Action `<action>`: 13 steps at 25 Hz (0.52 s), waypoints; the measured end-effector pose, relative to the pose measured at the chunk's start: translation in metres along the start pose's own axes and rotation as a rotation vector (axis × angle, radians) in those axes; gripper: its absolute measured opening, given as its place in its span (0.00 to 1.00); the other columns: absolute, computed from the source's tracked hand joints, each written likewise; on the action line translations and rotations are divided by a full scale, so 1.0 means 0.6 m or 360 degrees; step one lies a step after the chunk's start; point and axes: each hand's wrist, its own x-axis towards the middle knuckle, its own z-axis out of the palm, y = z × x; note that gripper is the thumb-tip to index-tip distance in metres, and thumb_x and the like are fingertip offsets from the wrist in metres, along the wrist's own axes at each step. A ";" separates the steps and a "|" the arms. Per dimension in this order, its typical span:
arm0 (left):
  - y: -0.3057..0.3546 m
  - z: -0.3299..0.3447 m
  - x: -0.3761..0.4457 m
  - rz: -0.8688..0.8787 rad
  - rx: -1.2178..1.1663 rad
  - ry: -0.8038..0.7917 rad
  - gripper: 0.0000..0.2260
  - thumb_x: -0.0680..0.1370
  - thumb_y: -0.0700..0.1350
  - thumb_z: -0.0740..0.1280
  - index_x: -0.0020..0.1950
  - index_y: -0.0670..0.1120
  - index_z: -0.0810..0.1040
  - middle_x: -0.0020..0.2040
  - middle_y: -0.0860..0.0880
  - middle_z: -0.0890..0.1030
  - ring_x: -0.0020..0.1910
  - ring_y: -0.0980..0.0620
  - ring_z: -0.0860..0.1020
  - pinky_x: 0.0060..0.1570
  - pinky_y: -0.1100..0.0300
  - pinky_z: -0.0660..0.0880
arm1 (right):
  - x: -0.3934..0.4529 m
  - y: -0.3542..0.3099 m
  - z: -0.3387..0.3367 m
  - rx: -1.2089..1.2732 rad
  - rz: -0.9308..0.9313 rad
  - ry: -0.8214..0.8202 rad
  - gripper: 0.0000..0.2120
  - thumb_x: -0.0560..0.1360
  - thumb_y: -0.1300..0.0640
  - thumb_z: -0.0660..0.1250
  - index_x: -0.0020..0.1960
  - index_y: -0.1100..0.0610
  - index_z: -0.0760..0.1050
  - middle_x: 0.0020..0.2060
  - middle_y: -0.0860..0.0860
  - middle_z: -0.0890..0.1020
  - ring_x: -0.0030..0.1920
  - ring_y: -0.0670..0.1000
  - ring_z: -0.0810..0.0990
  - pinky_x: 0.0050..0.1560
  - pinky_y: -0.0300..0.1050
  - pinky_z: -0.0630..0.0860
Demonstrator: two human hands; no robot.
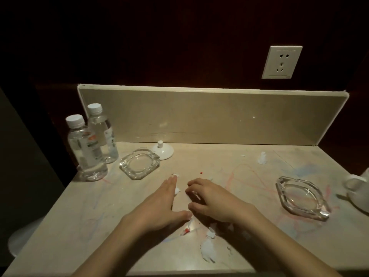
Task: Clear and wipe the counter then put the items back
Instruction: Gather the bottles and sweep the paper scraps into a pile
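Both my hands lie on the beige counter (69,226), which is streaked with red and blue marks. My left hand (157,204) is flat with straight fingers, and a small white scrap (177,190) sits at its fingertips. My right hand (213,202) has its fingers curled down onto the surface; whether it holds a scrap is hidden. More white paper scraps (207,250) lie near the front edge. Two water bottles (85,148) stand at the back left. One glass ashtray (139,162) is beside them, another glass ashtray (301,198) at the right.
A white lid (162,150) rests against the backsplash behind the left ashtray. A white cup (359,188) stands at the far right edge. Another white scrap (262,158) lies at the back right. A wall socket (281,61) is above the backsplash.
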 end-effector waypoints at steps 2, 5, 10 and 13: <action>0.011 0.003 0.019 0.0033 0.0000 -0.0051 0.48 0.72 0.67 0.64 0.78 0.49 0.39 0.79 0.51 0.42 0.77 0.55 0.46 0.75 0.58 0.51 | -0.025 0.002 -0.009 0.0042 -0.0072 -0.0015 0.18 0.79 0.50 0.61 0.67 0.52 0.71 0.67 0.47 0.71 0.66 0.47 0.69 0.66 0.42 0.68; 0.038 0.008 0.047 0.0088 0.0012 -0.0156 0.49 0.71 0.67 0.65 0.78 0.49 0.39 0.79 0.51 0.42 0.77 0.54 0.46 0.73 0.59 0.50 | -0.046 0.050 -0.034 0.0176 0.0071 0.0116 0.17 0.79 0.49 0.59 0.67 0.50 0.71 0.68 0.45 0.71 0.65 0.45 0.70 0.66 0.41 0.68; 0.074 0.030 0.077 0.0233 0.0042 -0.0220 0.47 0.71 0.69 0.63 0.79 0.49 0.43 0.79 0.51 0.51 0.76 0.53 0.54 0.73 0.57 0.57 | -0.021 0.254 -0.082 0.0026 0.0965 0.0308 0.24 0.80 0.52 0.58 0.73 0.62 0.61 0.71 0.59 0.66 0.69 0.59 0.66 0.68 0.49 0.64; 0.087 0.039 0.082 0.0283 0.0018 -0.0259 0.46 0.71 0.70 0.61 0.79 0.50 0.43 0.79 0.52 0.50 0.77 0.56 0.53 0.74 0.56 0.56 | 0.003 0.322 -0.076 0.0071 0.1159 0.0209 0.31 0.79 0.48 0.59 0.75 0.63 0.55 0.74 0.60 0.59 0.74 0.59 0.57 0.71 0.55 0.61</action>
